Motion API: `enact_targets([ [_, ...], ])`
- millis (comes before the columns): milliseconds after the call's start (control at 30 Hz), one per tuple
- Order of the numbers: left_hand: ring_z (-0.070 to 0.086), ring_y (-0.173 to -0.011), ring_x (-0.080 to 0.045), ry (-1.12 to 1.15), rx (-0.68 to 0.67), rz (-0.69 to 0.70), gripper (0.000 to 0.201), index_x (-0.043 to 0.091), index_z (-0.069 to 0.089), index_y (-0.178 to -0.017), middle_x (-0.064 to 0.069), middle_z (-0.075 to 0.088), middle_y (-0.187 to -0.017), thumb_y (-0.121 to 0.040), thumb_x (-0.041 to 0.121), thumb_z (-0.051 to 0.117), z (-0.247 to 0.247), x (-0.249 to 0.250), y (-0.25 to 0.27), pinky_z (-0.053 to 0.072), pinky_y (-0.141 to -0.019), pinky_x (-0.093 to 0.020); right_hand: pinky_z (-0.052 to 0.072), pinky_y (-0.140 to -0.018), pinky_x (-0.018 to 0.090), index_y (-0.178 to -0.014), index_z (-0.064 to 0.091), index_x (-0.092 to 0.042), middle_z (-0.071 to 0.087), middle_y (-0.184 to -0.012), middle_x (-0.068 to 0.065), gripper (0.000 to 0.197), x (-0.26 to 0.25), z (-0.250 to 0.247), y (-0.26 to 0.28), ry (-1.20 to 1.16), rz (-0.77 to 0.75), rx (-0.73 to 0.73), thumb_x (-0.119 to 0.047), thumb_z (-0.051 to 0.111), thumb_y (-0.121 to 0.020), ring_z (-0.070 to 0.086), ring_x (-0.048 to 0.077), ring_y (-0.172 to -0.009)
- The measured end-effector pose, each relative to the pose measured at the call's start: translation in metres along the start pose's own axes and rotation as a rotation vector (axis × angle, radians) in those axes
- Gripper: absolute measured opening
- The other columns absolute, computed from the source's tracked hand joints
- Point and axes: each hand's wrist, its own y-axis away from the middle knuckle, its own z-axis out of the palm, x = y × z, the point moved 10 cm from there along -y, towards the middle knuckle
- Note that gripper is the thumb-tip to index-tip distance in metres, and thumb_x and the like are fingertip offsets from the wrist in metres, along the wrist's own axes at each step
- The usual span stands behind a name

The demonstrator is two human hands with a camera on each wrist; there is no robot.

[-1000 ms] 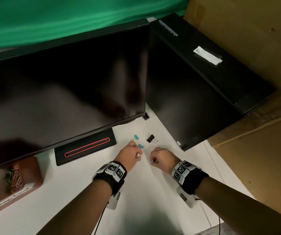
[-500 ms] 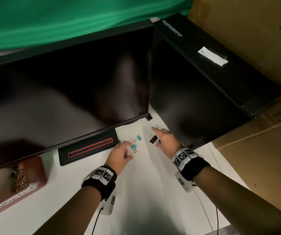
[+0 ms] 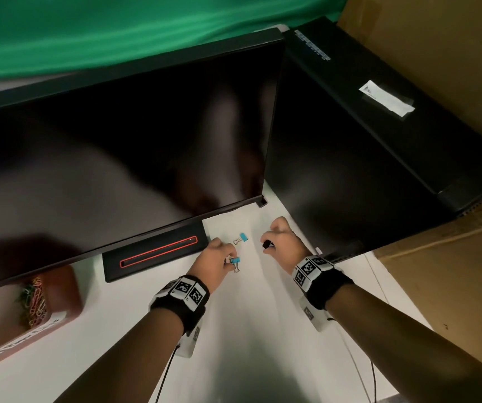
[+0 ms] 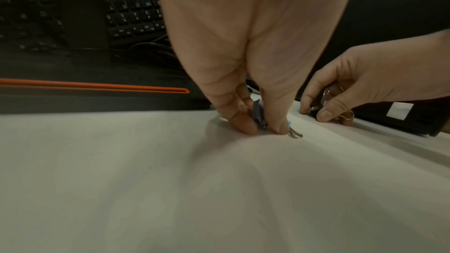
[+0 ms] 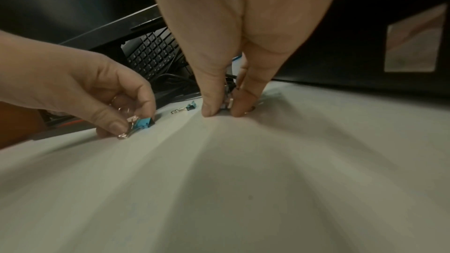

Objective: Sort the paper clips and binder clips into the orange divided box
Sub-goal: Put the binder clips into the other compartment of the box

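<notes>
On the white desk my left hand [image 3: 224, 257] pinches a blue binder clip [image 3: 235, 260] between thumb and fingers; the same clip [image 5: 143, 123] shows in the right wrist view and as a dark clip [image 4: 258, 113] in the left wrist view. My right hand [image 3: 271, 241] pinches a black binder clip [image 3: 266, 244] against the desk, also seen as the black clip [image 5: 228, 93]. A second blue binder clip [image 3: 242, 237] lies loose between the hands. The orange divided box [image 3: 59, 295] stands at the far left, with coloured paper clips [image 3: 33, 301] in it.
A large dark monitor [image 3: 117, 158] hangs over the desk, its black base with a red line [image 3: 158, 251] just left of my left hand. A black computer case [image 3: 364, 146] stands close on the right. A keyboard [image 4: 131, 5] lies behind. Cardboard [image 3: 443, 286] fills the right side.
My right hand drew back from its reach and closed its fingers on the black binder clip. My left hand took hold of the nearer blue clip.
</notes>
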Motion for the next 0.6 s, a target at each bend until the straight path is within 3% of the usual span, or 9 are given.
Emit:
enact_targets([
  [133,0.053,-0.102,-0.014,-0.021,-0.055,0.078,0.046,0.027,0.046,-0.131,-0.003,0.042,-0.115,-0.090,0.008,0.054,0.009,0.003,0.004,0.036,-0.098,-0.016,0.047,-0.093,0.022,-0.108,0.062,-0.008,0.050,-0.122,0.006,0.022,-0.009,0.001,-0.002,-0.001,-0.052,-0.054,-0.009,0.063,-0.086,0.061,0.022,-0.097],
  [200,0.052,-0.100,-0.015,-0.054,-0.072,0.113,0.039,0.025,0.053,-0.126,-0.004,0.042,-0.112,-0.090,0.009,0.053,0.010,0.005,0.005,0.034,-0.098,-0.015,0.048,-0.091,0.023,-0.109,0.062,-0.007,0.055,-0.117,0.008,0.025,-0.021,-0.001,-0.005,-0.010,-0.105,-0.056,-0.008,0.064,-0.084,0.061,0.024,-0.097],
  [300,0.050,-0.085,-0.015,-0.044,-0.063,0.107,0.026,0.017,0.060,-0.113,-0.005,0.043,-0.108,-0.088,0.010,0.057,0.007,0.003,0.004,0.040,-0.096,-0.022,0.046,-0.095,0.026,-0.115,0.061,-0.008,0.054,-0.119,0.008,0.030,-0.039,-0.002,-0.012,0.002,-0.154,-0.050,-0.007,0.062,-0.085,0.059,0.025,-0.102],
  [433,0.051,-0.083,-0.014,0.031,0.003,0.061,0.023,0.016,0.059,-0.103,0.000,0.043,-0.104,-0.083,0.005,0.062,-0.002,-0.008,0.012,0.037,-0.086,-0.014,0.045,-0.099,0.035,-0.127,0.054,-0.012,0.048,-0.124,0.009,0.039,-0.052,0.009,-0.028,0.093,-0.134,-0.125,-0.008,0.056,-0.089,0.056,0.028,-0.108],
  [600,0.052,-0.080,-0.019,0.063,0.055,0.005,0.016,0.013,0.058,-0.097,-0.001,0.047,-0.093,-0.082,0.008,0.064,-0.014,-0.024,0.024,0.040,-0.075,-0.019,0.049,-0.093,0.037,-0.113,0.062,-0.008,0.044,-0.121,0.011,0.025,-0.053,0.017,-0.038,0.199,-0.084,-0.179,-0.009,0.057,-0.088,0.059,0.033,-0.099],
])
